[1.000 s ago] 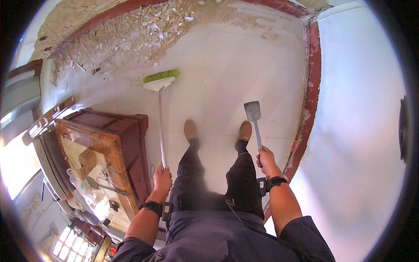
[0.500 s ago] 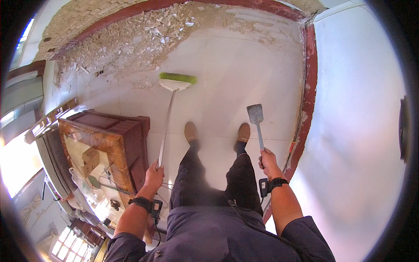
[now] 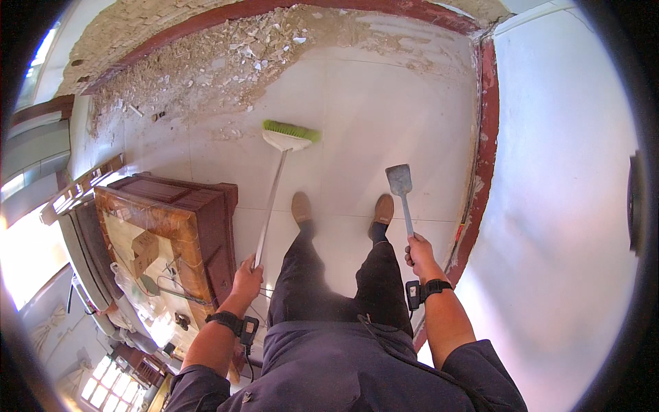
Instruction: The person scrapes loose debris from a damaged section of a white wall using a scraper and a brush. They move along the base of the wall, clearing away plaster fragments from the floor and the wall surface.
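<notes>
My left hand (image 3: 248,276) grips the metal pole of a broom (image 3: 290,137), whose white head with green bristles rests on the pale tiled floor ahead of my left foot. My right hand (image 3: 419,251) is closed round the handle of a small grey metal shovel (image 3: 399,179), held out above the floor near my right foot. Both feet, in brown slip-on shoes (image 3: 301,208), stand on the tiles, apart.
Dust and broken rubble (image 3: 233,48) lie along the far red skirting. A dark-red wooden cabinet (image 3: 215,206) stands at my left, with a cardboard box (image 3: 143,255) and cluttered items on top. A white wall (image 3: 556,192) with red skirting runs along my right.
The broom head has moved right and a little toward me, its pole now tilted further right. My left hand has shifted slightly. The shovel has moved slightly downward in the view.
</notes>
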The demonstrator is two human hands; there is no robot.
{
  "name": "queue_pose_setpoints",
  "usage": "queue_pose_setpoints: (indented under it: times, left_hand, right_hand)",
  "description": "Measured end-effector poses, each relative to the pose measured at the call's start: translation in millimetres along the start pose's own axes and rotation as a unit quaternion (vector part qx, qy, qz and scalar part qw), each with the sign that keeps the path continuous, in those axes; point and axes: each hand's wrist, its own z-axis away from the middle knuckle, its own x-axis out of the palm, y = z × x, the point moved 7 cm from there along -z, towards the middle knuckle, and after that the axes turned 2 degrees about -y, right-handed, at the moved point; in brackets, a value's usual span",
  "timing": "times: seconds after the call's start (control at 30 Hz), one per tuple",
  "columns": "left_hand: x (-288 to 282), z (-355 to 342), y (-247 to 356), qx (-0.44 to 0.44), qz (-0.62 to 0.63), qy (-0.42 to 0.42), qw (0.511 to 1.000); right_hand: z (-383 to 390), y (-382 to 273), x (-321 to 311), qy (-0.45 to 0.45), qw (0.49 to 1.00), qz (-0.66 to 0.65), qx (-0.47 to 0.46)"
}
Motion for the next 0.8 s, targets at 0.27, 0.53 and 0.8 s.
queue_pose_setpoints:
  times: [0.27,0.53,0.8]
  left_hand:
    - [3,4,-1,0.006,-0.003,-0.002,1.0]
    - [5,8,2,-0.003,0.028,-0.011,1.0]
    - [1,17,29,0.046,-0.034,-0.02,0.998]
  right_hand:
    - [-2,2,0,-0.004,1.0,0.004,-0.012]
    - [6,6,-2,-0.003,0.999,-0.032,-0.012]
    - [15,16,-33,0.004,1.0,-0.014,-0.022]
